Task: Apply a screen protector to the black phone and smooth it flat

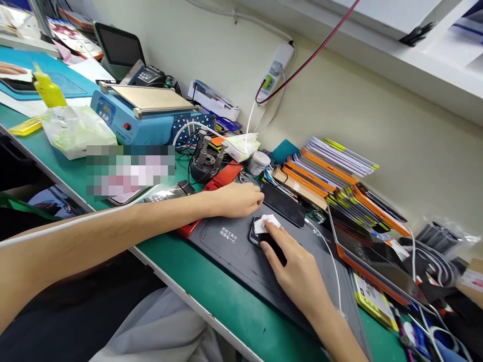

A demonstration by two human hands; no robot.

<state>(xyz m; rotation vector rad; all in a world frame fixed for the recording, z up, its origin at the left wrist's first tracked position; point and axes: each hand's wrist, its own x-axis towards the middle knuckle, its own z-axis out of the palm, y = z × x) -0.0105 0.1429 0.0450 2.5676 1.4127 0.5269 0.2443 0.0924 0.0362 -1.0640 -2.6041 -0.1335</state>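
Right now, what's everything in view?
Bench: one, green, across the view.
Mat: one, dark grey, on bench.
Phone: one, black, on mat.
Wipe: one, white, on phone.
Machine: one, blue with gold top, left.
Tissue packs: two, pale green-white, left and centre.
Bottle: one, yellow, left.
Power strip: one, white, on wall.
Flat packs: many, orange, grey, yellow, right.
Remaining clutter: too jumbled to count.
Other person's hand: one, bare, far left.
Left hand: one, bare, curled, over mat.
Right hand: one, bare, fingertips on wipe.

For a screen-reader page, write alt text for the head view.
A right hand presses a white wipe onto a small dark device on a grey mat, the curled left hand close by. Behind lie thin stacked packages.
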